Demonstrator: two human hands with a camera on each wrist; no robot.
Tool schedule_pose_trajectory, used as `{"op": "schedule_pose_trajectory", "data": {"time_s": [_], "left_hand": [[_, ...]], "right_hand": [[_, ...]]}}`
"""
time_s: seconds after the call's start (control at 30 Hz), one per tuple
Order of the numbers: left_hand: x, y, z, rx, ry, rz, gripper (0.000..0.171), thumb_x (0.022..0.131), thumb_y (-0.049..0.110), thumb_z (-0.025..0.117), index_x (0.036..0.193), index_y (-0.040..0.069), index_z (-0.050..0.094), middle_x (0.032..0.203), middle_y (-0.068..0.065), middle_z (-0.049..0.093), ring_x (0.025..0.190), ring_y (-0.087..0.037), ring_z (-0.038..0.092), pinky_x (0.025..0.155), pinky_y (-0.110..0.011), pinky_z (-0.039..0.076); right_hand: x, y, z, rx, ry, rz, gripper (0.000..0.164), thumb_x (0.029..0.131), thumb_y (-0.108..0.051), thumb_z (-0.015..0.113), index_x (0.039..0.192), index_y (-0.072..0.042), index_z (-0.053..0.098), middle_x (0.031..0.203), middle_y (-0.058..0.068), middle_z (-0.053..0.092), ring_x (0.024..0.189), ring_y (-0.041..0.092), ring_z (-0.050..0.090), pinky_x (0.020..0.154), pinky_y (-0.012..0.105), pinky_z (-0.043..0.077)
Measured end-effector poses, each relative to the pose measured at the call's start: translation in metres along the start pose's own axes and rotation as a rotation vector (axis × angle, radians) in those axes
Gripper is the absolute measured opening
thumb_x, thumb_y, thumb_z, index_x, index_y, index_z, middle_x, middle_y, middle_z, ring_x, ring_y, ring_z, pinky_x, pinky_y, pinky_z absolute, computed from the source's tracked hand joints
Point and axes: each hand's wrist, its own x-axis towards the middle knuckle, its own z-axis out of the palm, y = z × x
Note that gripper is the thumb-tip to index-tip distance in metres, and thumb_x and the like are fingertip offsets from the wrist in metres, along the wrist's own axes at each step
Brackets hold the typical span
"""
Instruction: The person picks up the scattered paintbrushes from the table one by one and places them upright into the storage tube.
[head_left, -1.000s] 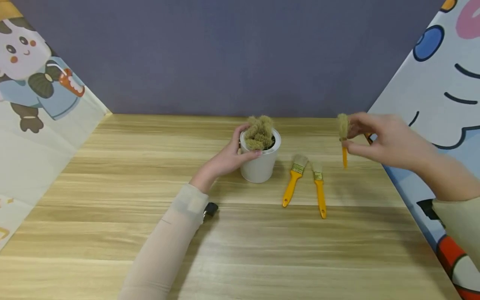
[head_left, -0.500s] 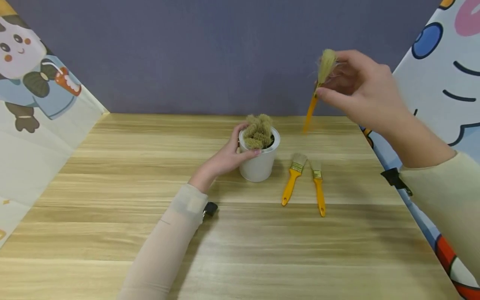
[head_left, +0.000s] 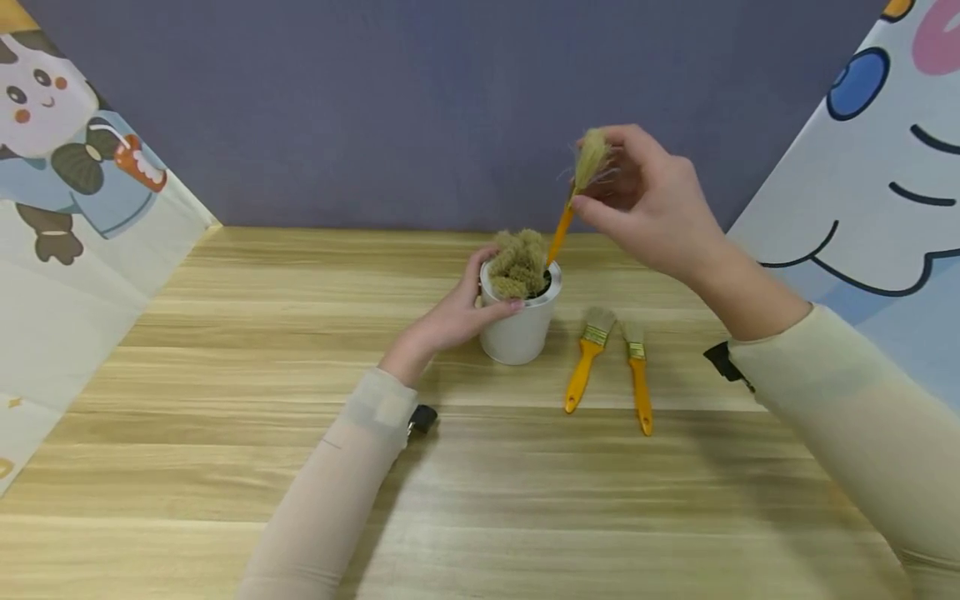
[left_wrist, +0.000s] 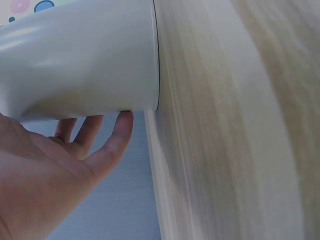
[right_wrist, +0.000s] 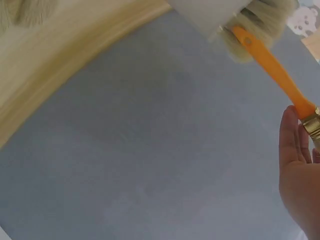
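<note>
A white cup (head_left: 516, 335) stands upright on the table, with several tan bristle heads (head_left: 517, 262) sticking up out of it. My left hand (head_left: 455, 315) grips its near left side, thumb at the rim; the left wrist view has the fingers against the cup wall (left_wrist: 90, 60). Above the cup's right side, my right hand (head_left: 652, 196) pinches a paintbrush (head_left: 561, 229) near its metal band, bristles up. The orange handle (right_wrist: 272, 65) slants down to the cup's opening, its end right at the rim beside the other bristles.
Two more orange-handled paintbrushes lie on the table right of the cup: a wider one (head_left: 585, 367) and a narrower one (head_left: 639, 379). A dark grey panel (head_left: 375, 117) rises behind the table (head_left: 262, 350). Cartoon-printed panels flank it at left (head_left: 60, 208) and right (head_left: 840, 200).
My right hand has lifted the paintbrush from the right, carried it leftward and lowered its handle end to the cup's opening. My left hand has stayed on the cup.
</note>
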Motion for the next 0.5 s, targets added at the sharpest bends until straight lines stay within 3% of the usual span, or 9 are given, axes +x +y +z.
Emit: {"op": "schedule_pose_trajectory", "data": {"time_s": [0.1,0.2,0.37,0.5], "left_hand": [[0.0,0.0,0.001,-0.006,-0.003,0.004,0.095,0.1,0.036,0.073,0.168,0.027,0.007,0.176,-0.017,0.02,0.163,-0.035,0.028,0.133,-0.057,0.025],[0.0,0.0,0.001,-0.01,-0.007,0.0,0.096,0.1,0.036,0.073,0.168,0.026,0.006,0.176,-0.018,0.019,0.162,-0.036,0.029,0.132,-0.057,0.027],[-0.001,0.001,0.001,-0.013,-0.008,0.0,0.096,0.1,0.036,0.073,0.169,0.024,0.006,0.176,-0.019,0.019,0.161,-0.038,0.029,0.132,-0.058,0.028],[-0.001,0.001,0.0,-0.012,-0.004,0.001,0.096,0.1,0.035,0.073,0.169,0.024,0.007,0.176,-0.019,0.02,0.161,-0.038,0.03,0.132,-0.058,0.027]], "right_hand": [[0.0,0.005,0.01,0.014,-0.032,0.034,0.046,0.1,-0.01,0.072,0.143,-0.008,0.055,0.124,0.008,0.071,0.109,0.01,0.076,0.089,0.011,0.058],[0.0,0.009,0.019,0.01,-0.08,0.086,0.045,0.101,-0.014,0.072,0.141,-0.008,0.054,0.122,0.01,0.072,0.111,0.026,0.077,0.091,0.023,0.062],[-0.001,0.016,0.031,-0.021,-0.161,0.157,0.047,0.101,-0.018,0.073,0.142,-0.008,0.054,0.115,0.015,0.077,0.108,0.029,0.077,0.093,0.049,0.064],[-0.003,0.021,0.04,-0.079,-0.262,0.188,0.047,0.1,-0.018,0.073,0.141,-0.007,0.054,0.117,0.015,0.076,0.109,0.029,0.076,0.095,0.051,0.063]]}}
